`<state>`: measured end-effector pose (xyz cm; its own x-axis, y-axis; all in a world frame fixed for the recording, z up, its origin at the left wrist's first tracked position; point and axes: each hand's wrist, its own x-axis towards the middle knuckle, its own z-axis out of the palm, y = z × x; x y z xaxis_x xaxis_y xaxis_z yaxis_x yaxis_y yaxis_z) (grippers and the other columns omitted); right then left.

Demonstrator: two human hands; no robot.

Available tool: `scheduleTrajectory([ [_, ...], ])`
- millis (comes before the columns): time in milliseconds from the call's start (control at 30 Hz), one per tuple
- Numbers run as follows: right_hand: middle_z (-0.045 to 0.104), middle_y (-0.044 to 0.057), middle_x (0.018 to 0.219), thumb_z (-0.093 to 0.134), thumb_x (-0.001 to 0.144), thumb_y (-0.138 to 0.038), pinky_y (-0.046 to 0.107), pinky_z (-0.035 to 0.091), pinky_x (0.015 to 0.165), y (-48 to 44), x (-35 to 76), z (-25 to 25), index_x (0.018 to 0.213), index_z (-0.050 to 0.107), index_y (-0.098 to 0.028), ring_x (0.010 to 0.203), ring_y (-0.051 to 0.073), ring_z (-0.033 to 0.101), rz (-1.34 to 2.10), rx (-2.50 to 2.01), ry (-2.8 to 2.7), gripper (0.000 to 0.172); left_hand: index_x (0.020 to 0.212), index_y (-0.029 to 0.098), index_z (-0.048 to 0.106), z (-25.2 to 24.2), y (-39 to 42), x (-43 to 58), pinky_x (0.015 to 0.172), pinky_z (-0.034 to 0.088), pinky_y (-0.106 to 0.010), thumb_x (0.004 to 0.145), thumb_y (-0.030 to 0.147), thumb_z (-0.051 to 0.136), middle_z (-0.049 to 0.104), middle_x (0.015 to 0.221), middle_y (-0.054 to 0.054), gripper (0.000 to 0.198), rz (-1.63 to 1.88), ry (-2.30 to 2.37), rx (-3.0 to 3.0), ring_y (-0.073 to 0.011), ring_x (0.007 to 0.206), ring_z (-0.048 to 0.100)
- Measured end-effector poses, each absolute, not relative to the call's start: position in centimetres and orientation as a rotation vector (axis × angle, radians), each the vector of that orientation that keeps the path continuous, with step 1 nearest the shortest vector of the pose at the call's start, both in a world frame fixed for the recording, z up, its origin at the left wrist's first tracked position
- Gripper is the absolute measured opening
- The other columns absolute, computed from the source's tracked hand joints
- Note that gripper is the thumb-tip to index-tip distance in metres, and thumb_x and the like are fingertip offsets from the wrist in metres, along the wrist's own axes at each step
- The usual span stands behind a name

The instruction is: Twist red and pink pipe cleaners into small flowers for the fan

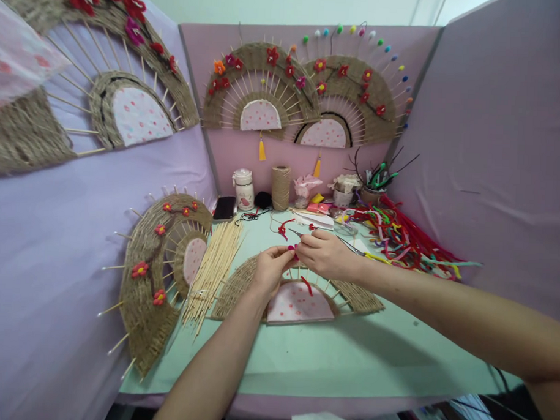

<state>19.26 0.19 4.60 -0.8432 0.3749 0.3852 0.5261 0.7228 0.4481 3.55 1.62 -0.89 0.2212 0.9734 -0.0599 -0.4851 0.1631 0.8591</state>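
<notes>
My left hand and my right hand meet above a half-round twine-woven fan on the table. Their fingertips pinch a small magenta fuzzy piece, apparently pipe cleaner; its shape is mostly hidden by the fingers. A pointed metal tip shows just left of my right hand. Yellow-handled scissors lie beyond my right wrist; I cannot tell whether the tip belongs to them. On the fan's pink spotted centre rests a short red pipe cleaner piece. A red pipe cleaner flower lies behind my hands.
Bamboo sticks lie in a bundle at left, beside a finished flowered fan. Coloured pipe cleaners are heaped at right. A phone, white bottle and twine spool line the back. More fans hang on the panels.
</notes>
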Motion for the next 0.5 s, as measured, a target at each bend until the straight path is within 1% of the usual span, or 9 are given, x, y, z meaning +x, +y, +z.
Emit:
scheduleTrajectory([
  [133, 0.057, 0.005, 0.073, 0.031, 0.096, -0.017, 0.034, 0.027, 0.065, 0.1, 18.9, 5.1, 0.073, 0.058, -0.019, 0.075, 0.017, 0.044, -0.786, -0.727, -2.682, 0.035, 0.071, 0.01, 0.065, -0.6, 1.7, 3.4, 0.076, 0.052, -0.033, 0.051, 0.026, 0.081, 0.067, 0.069, -0.005, 0.031, 1.215, 0.736, 0.85, -0.0132, 0.066, 0.063],
  [267, 0.057, 0.005, 0.074, 0.031, 0.096, -0.018, 0.034, 0.027, 0.065, 0.0, 19.0, 5.8, 0.073, 0.058, -0.019, 0.075, 0.017, 0.044, -0.742, -0.71, -2.706, 0.036, 0.071, 0.01, 0.065, -0.4, 1.6, 3.3, 0.078, 0.051, -0.033, 0.051, 0.029, 0.081, 0.067, 0.07, -0.005, 0.032, 1.192, 0.711, 0.867, -0.0134, 0.067, 0.063],
  [400, 0.059, 0.004, 0.073, 0.038, 0.095, -0.023, 0.033, 0.027, 0.066, 0.3, 19.2, 5.6, 0.073, 0.059, -0.018, 0.076, 0.017, 0.045, -0.669, -0.835, -2.62, 0.031, 0.073, 0.011, 0.065, -0.5, 1.7, 3.3, 0.075, 0.051, -0.032, 0.053, 0.03, 0.08, 0.066, 0.068, -0.003, 0.031, 1.204, 0.759, 0.952, -0.0125, 0.064, 0.062],
  [500, 0.062, 0.004, 0.072, 0.051, 0.09, -0.027, 0.032, 0.029, 0.068, 0.5, 19.3, 4.7, 0.074, 0.061, -0.018, 0.077, 0.017, 0.049, -0.474, -1.032, -2.423, 0.021, 0.077, 0.012, 0.066, -0.7, 1.7, 3.4, 0.07, 0.05, -0.029, 0.056, 0.029, 0.078, 0.067, 0.069, -0.003, 0.03, 1.23, 0.808, 1.088, -0.0128, 0.064, 0.062],
])
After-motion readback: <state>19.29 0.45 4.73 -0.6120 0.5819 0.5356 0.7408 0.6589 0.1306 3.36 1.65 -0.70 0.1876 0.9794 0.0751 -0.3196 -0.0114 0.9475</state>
